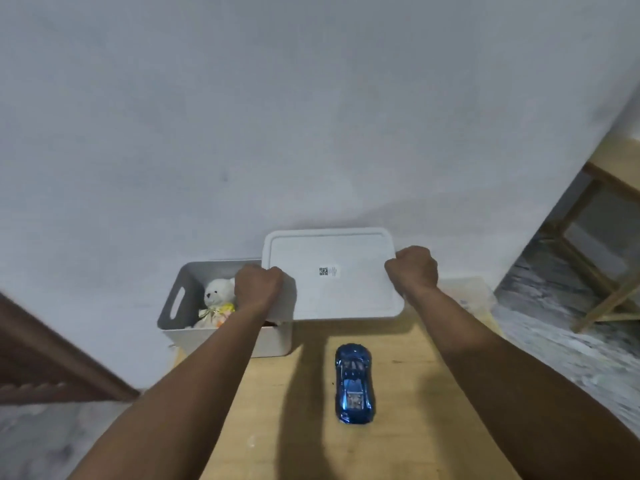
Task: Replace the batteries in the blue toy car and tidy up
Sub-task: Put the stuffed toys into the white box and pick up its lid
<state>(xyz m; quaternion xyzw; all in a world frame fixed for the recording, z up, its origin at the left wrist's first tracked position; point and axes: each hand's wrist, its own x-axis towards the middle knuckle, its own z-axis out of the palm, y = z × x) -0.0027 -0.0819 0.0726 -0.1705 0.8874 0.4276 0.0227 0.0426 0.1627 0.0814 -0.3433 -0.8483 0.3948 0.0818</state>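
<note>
Two hands, one lid, one car

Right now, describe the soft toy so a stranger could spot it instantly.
Find the light wooden table against the grey wall, then the open grey plastic storage bin at its far left corner. Inside sits a small white plush teddy bear, the only soft, furry thing there, unlike the glossy blue toy car.

The place looks like a room in a home. A plain white wall fills the upper frame, a light wooden table sits at lower centre, a white teddy bear lies in a grey storage bin at centre left, and a wooden frame stands at right.
</note>
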